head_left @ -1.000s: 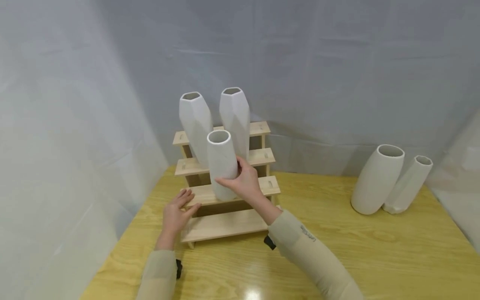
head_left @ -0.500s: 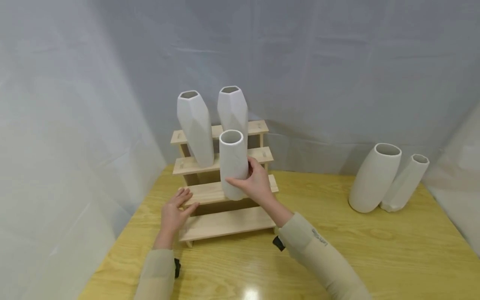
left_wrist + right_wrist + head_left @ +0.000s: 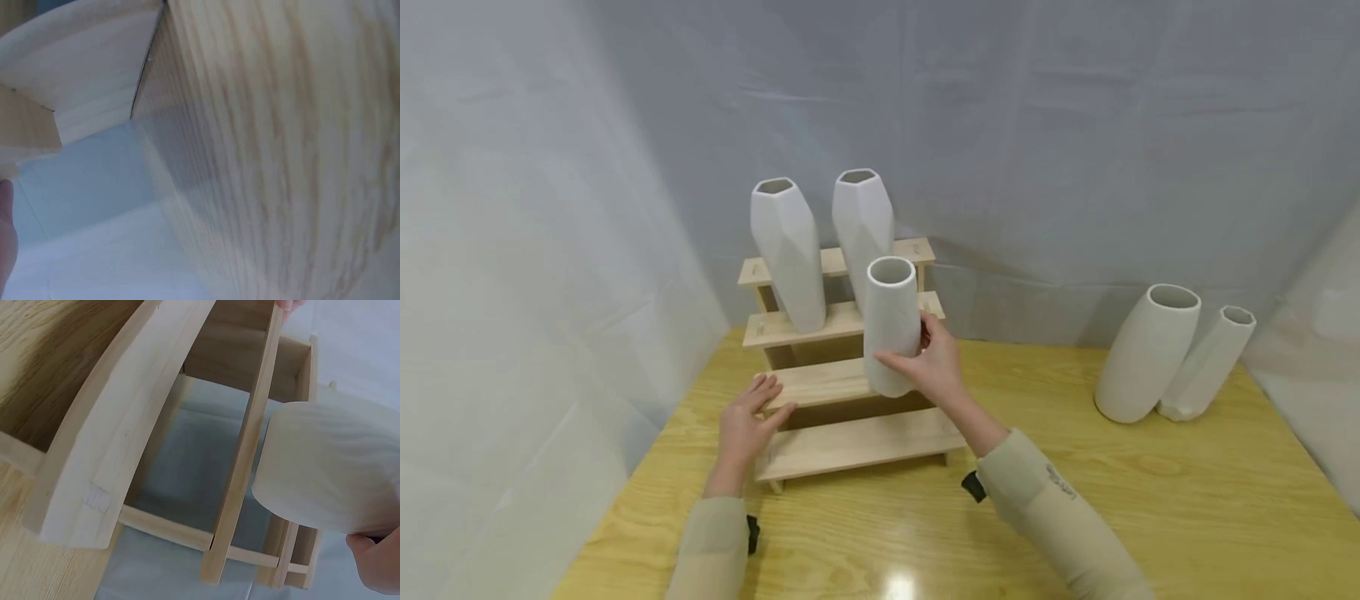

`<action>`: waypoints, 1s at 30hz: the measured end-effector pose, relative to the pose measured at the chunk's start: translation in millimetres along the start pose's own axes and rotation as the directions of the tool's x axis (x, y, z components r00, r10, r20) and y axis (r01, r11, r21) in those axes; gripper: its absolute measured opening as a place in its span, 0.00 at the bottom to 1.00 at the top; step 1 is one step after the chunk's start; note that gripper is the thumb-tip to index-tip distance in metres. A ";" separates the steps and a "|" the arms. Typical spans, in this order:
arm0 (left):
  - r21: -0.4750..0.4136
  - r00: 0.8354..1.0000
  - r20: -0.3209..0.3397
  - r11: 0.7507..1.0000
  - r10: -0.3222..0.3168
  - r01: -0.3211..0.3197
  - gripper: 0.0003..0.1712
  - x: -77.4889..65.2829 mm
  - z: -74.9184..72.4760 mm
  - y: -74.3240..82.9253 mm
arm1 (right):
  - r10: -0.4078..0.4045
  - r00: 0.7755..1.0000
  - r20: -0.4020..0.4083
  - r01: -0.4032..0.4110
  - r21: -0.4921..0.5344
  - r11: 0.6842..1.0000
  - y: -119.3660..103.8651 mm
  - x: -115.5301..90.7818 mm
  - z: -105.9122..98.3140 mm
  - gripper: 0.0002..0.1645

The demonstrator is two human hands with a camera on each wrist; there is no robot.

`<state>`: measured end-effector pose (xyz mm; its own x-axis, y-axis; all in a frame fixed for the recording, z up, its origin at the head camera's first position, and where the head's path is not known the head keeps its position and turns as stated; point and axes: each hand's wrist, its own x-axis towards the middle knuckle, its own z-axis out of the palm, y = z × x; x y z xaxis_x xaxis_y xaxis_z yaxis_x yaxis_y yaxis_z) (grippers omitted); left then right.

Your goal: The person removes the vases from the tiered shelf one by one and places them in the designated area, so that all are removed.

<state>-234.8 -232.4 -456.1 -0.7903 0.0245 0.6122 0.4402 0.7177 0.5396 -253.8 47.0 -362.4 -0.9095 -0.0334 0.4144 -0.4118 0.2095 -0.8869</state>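
My right hand point(image 3: 936, 362) grips a smooth white vase point(image 3: 889, 329) from its right side, thumb across the front. The vase is upright over the right part of the second-lowest shelf of a wooden tiered stand point(image 3: 857, 446). In the right wrist view, the vase's base point(image 3: 294, 465) is close to the shelf edge point(image 3: 244, 462); whether it touches is unclear. My left hand point(image 3: 748, 425) rests against that shelf's left end, its fingers fairly straight. Mostly bare wood point(image 3: 262, 150) fills the left wrist view. Two faceted white vases point(image 3: 790, 258) point(image 3: 861, 225) stand behind on the stand.
On the right of the wooden table point(image 3: 1075, 492) stand a wide rounded vase point(image 3: 1150, 358) and a slimmer vase point(image 3: 1210, 362), close together. Grey-white sheeting point(image 3: 1037, 167) hangs behind and at the sides. The lowest shelf lies in front of the held vase.
My right hand has moved the white vase rightward along the second-lowest shelf, uncovering more of the faceted vases behind. My left hand has stayed at the shelf's left end.
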 end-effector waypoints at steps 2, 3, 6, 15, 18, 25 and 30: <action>-0.001 1.000 -0.003 1.000 0.003 -0.003 0.23 0.1 0.3 -0.6 | 0.009 1.000 -0.012 -0.009 0.012 1.000 0.9 0.0 -4.0 0.41; -0.002 1.000 -0.004 1.000 0.003 -0.003 0.23 0.0 0.3 -0.7 | 0.016 1.000 -0.020 -0.015 0.013 1.000 1.0 -0.2 -6.0 0.41; -0.002 1.000 -0.006 1.000 0.002 -0.002 0.23 -0.2 0.4 -2.2 | 0.030 0.999 -0.034 -0.029 0.012 0.999 1.3 -1.4 -11.6 0.41; 0.013 1.000 -0.016 1.000 0.013 -0.013 0.23 0.1 1.9 -4.8 | 0.072 0.996 -0.056 -0.073 -0.011 0.997 6.3 -4.3 -26.9 0.43; 0.014 1.000 -0.013 1.000 0.011 -0.011 0.23 -0.3 1.5 -3.6 | 0.082 0.995 -0.063 -0.083 -0.014 0.996 7.1 -5.6 -31.7 0.44; 0.002 1.000 -0.003 1.000 0.003 -0.003 0.23 -0.3 0.4 -3.5 | 0.056 0.994 -0.090 -0.058 -0.018 0.998 8.7 -7.5 -43.6 0.42; 0.003 1.000 -0.002 1.000 0.000 0.000 0.24 0.2 0.4 -4.8 | 0.046 0.991 -0.123 -0.049 -0.021 0.999 11.9 -8.3 -52.1 0.41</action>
<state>-237.2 -235.5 -458.9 -0.7895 0.0237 0.6133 0.4392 0.7198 0.5375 -248.1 100.7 -365.7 -0.9135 0.0967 0.3953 -0.3656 0.2318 -0.9015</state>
